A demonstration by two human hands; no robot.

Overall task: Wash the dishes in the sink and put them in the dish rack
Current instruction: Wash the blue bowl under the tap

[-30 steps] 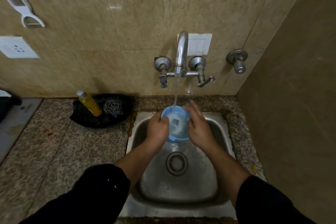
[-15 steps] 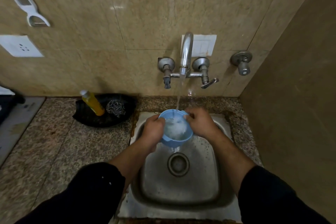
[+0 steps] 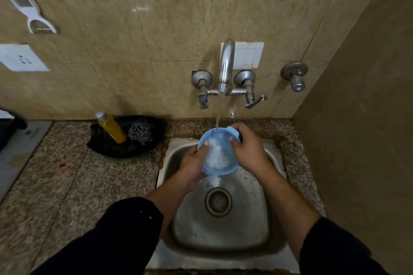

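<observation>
Since half a second ago the blue bowl (image 3: pixel 218 154) tips more toward the person, and the right hand (image 3: pixel 249 149) has slid to its far rim. Both hands grasp it, the left hand (image 3: pixel 193 163) with thumb inside, above the back edge of the sink (image 3: pixel 223 230), under the tap (image 3: pixel 225 67). To rinse well, it should probably be turned slowly, so the foam runs out.

Granite counter (image 3: pixel 67 185) holds the sink (image 3: pixel 223 239) and, seemingly, a tray (image 3: pixel 125 149).
</observation>
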